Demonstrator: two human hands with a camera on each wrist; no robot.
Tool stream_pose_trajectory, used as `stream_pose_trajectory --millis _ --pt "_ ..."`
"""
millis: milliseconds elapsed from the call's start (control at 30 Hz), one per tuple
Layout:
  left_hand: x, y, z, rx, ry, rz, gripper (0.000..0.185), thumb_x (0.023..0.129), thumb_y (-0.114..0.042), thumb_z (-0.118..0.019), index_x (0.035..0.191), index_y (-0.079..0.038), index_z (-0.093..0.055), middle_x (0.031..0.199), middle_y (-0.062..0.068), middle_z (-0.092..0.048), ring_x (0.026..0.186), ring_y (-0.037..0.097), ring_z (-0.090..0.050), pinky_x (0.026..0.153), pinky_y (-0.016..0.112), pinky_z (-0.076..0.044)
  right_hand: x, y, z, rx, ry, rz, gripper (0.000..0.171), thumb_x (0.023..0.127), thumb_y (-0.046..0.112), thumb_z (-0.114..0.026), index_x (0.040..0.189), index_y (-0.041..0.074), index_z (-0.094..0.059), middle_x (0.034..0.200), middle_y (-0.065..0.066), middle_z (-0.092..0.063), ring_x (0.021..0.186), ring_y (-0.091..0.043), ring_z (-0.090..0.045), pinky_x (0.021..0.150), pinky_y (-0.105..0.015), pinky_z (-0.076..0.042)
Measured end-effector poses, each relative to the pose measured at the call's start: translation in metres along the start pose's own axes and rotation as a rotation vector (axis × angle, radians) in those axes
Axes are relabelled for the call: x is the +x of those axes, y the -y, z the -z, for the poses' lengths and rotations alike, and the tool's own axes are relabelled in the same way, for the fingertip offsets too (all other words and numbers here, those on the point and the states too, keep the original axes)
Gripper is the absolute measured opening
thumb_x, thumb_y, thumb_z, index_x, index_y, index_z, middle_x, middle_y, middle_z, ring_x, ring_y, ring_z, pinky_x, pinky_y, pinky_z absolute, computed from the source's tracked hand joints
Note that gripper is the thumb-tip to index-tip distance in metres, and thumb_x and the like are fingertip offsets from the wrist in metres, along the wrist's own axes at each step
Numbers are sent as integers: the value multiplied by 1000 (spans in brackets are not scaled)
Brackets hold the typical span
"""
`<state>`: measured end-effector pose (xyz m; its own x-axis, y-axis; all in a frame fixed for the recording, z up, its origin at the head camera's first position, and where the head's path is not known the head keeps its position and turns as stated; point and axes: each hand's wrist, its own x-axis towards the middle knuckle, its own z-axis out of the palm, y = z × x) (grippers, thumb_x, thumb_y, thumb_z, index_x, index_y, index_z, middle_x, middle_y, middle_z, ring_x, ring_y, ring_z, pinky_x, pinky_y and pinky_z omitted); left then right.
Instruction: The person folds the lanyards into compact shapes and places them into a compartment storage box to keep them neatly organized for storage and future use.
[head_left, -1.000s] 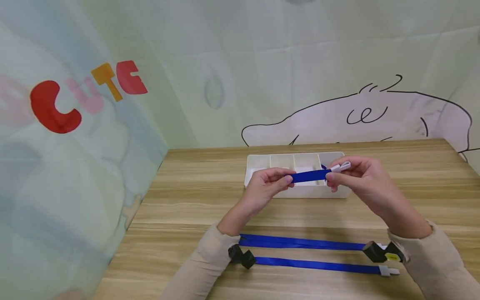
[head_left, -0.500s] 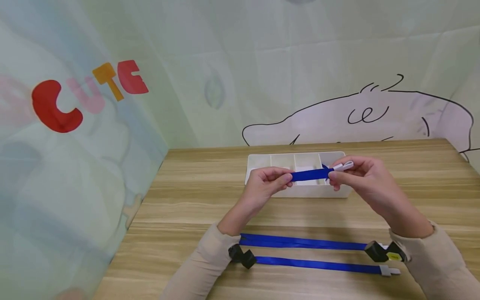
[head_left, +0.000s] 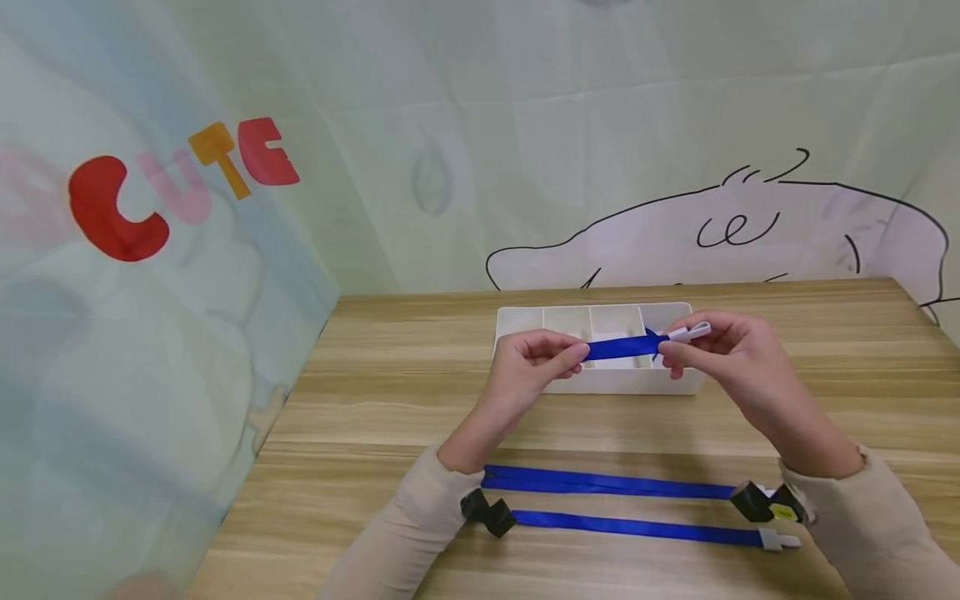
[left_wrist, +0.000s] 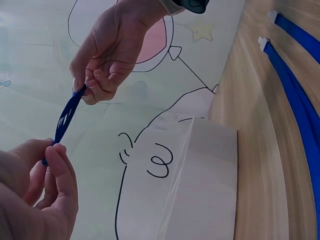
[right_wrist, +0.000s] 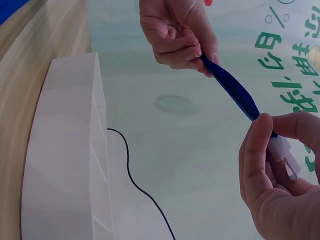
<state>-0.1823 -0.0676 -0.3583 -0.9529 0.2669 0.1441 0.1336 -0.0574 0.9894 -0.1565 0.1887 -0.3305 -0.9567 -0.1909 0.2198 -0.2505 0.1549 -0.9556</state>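
Observation:
Between my two hands stretches a folded blue lanyard [head_left: 622, 347], held up above a white divided box. My left hand [head_left: 534, 367] pinches its left end between thumb and fingers. The right hand [head_left: 723, 350] grips the other end, beside a white plastic clip [right_wrist: 282, 150] that sticks out past the fingers. A thin bit of blue strap shows just behind the right fingertips. In the left wrist view, pale marks show on the blue band [left_wrist: 65, 120]. Part of the white box [head_left: 615, 382] is hidden behind my hands and the lanyard.
Two more blue lanyards lie lengthwise nearer me on the wooden table [head_left: 375, 417]: a doubled one [head_left: 607, 482] and a front one [head_left: 637, 528] with a white clip end. My forearms pass over their ends. A printed cloth backdrop [head_left: 420, 108] rises behind the table.
Both hands keep their hold on the lanyard and stay almost in place. The view has shifted very slightly, and the lanyard has moved a touch to the right.

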Motion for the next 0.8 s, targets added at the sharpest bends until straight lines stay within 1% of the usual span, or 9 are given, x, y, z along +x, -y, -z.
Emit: stream_pose_trajectory --millis 200,300,467,600,700,800 --pt "-1 -3 -1 76 -15 -66 17 89 -9 -76 99 4 -74 89 11 -74 74 14 -70 75 34 -60 -2 1 -4 -178 -54 39 18 91 9 -74 103 -4 -69 82 -9 -71 70 -21 -68 67 -21 -55" --pt "-1 -3 0 103 -4 -96 16 90 -10 -75 100 3 -75 89 11 -74 75 15 -70 76 34 -60 -3 1 -5 -228 -71 57 18 91 8 -75 103 -4 -69 82 -8 -71 68 -20 -68 66 -20 -55" --pt "-2 -2 3 92 28 -106 16 92 -7 -72 102 4 -74 92 12 -74 77 16 -72 78 35 -60 -4 1 -3 -233 -67 77 16 90 6 -75 102 -3 -69 82 -8 -71 67 -20 -68 64 -20 -55" --pt "-2 -3 4 73 40 -123 16 92 -5 -71 103 6 -73 93 14 -74 77 16 -72 77 36 -60 -4 0 -1 -207 -54 74 15 91 9 -74 101 -1 -70 80 -11 -71 67 -22 -67 60 -22 -52" --pt "-3 -4 3 77 27 -152 15 91 -5 -72 102 6 -74 91 14 -74 75 16 -71 75 36 -60 -4 0 -1 -192 -56 66 15 91 10 -74 101 -1 -70 79 -11 -71 67 -22 -66 57 -24 -49" --pt "-4 -5 2 102 0 -181 14 89 -6 -75 99 4 -75 86 13 -74 72 16 -71 71 33 -61 -3 0 -3 -200 -68 69 15 91 8 -74 100 -2 -69 78 -11 -71 66 -21 -67 59 -21 -51"
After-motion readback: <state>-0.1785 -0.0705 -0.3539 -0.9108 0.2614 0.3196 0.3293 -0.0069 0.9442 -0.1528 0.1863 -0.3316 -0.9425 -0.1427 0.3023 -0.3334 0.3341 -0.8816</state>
